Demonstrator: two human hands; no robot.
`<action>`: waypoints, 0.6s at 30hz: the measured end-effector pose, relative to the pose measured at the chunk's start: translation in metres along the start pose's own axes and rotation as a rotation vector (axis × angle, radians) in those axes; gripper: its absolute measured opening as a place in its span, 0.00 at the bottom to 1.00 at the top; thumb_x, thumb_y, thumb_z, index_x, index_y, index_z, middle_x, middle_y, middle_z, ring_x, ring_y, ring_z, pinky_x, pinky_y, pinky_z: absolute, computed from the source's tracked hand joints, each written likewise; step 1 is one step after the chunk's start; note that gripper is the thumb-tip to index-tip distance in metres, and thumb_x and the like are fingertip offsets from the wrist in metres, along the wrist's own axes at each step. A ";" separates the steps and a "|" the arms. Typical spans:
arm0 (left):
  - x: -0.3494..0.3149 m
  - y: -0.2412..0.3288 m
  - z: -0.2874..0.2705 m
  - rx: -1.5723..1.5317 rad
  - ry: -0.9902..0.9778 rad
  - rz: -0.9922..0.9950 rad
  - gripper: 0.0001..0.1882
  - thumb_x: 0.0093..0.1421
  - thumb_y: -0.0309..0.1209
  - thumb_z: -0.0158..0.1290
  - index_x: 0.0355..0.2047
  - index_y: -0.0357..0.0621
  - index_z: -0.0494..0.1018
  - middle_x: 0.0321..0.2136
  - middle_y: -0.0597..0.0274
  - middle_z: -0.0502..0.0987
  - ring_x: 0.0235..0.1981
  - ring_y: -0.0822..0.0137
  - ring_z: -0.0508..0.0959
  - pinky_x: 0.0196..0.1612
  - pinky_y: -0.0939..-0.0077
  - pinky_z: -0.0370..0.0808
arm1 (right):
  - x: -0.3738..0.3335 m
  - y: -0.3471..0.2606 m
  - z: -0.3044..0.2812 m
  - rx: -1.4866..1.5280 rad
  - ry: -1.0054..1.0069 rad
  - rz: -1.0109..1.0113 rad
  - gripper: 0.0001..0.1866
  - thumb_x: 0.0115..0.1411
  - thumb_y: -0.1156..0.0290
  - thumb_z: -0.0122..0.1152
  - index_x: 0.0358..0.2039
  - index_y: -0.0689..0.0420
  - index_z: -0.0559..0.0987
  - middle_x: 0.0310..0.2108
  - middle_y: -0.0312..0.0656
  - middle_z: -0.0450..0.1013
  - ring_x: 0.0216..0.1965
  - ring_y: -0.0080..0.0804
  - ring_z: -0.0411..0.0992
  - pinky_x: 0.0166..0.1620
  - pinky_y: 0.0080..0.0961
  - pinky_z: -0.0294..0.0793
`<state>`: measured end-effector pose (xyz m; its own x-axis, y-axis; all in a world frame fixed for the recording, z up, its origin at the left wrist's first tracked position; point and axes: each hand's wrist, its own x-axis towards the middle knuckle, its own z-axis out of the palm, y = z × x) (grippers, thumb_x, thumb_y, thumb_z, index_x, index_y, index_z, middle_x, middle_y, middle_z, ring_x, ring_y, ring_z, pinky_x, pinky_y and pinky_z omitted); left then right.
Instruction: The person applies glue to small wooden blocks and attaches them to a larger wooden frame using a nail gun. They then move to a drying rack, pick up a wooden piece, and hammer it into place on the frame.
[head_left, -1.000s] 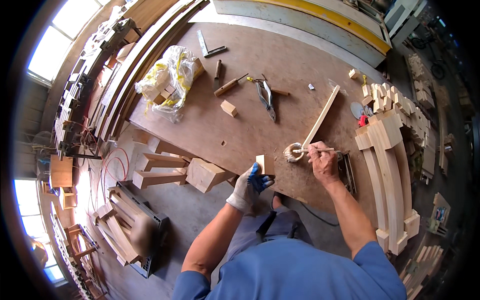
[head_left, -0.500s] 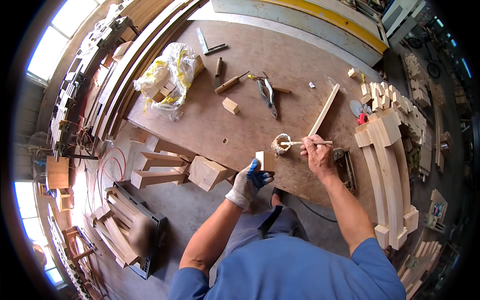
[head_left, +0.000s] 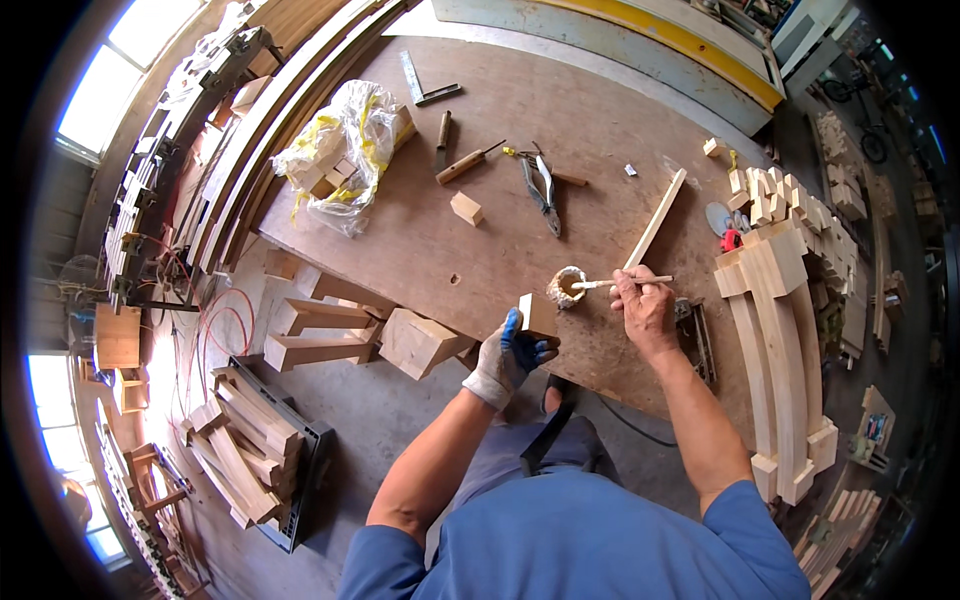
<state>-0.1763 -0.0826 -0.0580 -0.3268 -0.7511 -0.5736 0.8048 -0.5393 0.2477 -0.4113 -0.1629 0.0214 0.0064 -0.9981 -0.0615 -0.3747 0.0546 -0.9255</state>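
Note:
My left hand (head_left: 508, 358), in a white and blue work glove, grips a small wood block (head_left: 537, 315) at the table's near edge. In my bare right hand (head_left: 647, 312) is a thin wooden stick (head_left: 610, 283), pinched between thumb and fingers. Its left tip reaches the mouth of a small round pot (head_left: 566, 288) whose rim is crusted white. Just behind my right hand lies a narrow wood strip (head_left: 658, 215). Beside that hand, on the right, sits a dark metal tool (head_left: 697, 340), partly hidden by my arm.
On the table (head_left: 400, 225) lie pliers (head_left: 543, 195), a chisel (head_left: 470, 160), a try square (head_left: 420, 80), a loose block (head_left: 466, 208) and a plastic bag of blocks (head_left: 345, 160). Curved wooden legs (head_left: 770, 350) stand at right. A crate (head_left: 300, 500) with wood parts sits lower left.
The left hand has turned the block a little and shifted slightly right. The right hand has moved slightly right, with the stick's tip still at the pot.

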 end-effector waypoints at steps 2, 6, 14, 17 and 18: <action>0.005 -0.002 -0.005 -0.025 -0.041 -0.018 0.31 0.72 0.55 0.50 0.63 0.43 0.69 0.46 0.45 0.80 0.43 0.46 0.83 0.48 0.52 0.81 | 0.002 0.001 -0.001 0.037 -0.023 0.001 0.15 0.73 0.61 0.59 0.40 0.62 0.80 0.25 0.39 0.78 0.24 0.25 0.78 0.29 0.23 0.80; 0.016 -0.005 -0.014 -0.059 -0.089 -0.033 0.33 0.72 0.56 0.50 0.64 0.41 0.68 0.48 0.44 0.79 0.44 0.45 0.83 0.49 0.50 0.81 | 0.006 0.007 0.000 0.087 -0.009 -0.003 0.15 0.74 0.62 0.59 0.39 0.63 0.80 0.25 0.38 0.78 0.24 0.22 0.76 0.28 0.22 0.79; 0.017 -0.003 -0.010 -0.055 -0.085 -0.027 0.37 0.71 0.57 0.49 0.64 0.35 0.67 0.51 0.40 0.78 0.49 0.42 0.81 0.56 0.46 0.78 | -0.003 -0.015 -0.030 0.146 0.086 0.135 0.19 0.76 0.59 0.54 0.36 0.62 0.80 0.24 0.38 0.78 0.22 0.21 0.75 0.26 0.20 0.78; 0.018 -0.003 -0.004 -0.036 -0.069 -0.019 0.36 0.71 0.57 0.49 0.64 0.36 0.67 0.51 0.40 0.78 0.49 0.41 0.81 0.56 0.45 0.77 | -0.008 -0.007 -0.039 0.181 0.112 0.159 0.20 0.76 0.57 0.52 0.37 0.62 0.79 0.23 0.39 0.78 0.21 0.22 0.76 0.25 0.20 0.77; 0.019 -0.003 -0.002 -0.023 -0.066 -0.012 0.36 0.71 0.57 0.48 0.64 0.36 0.67 0.51 0.40 0.78 0.49 0.41 0.81 0.56 0.45 0.77 | -0.011 -0.008 -0.043 0.214 0.153 0.157 0.19 0.76 0.57 0.53 0.37 0.62 0.79 0.23 0.39 0.78 0.21 0.23 0.76 0.26 0.21 0.77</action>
<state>-0.1842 -0.0943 -0.0710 -0.3676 -0.7684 -0.5239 0.8117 -0.5400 0.2225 -0.4488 -0.1534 0.0453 -0.1822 -0.9688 -0.1681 -0.1561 0.1973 -0.9678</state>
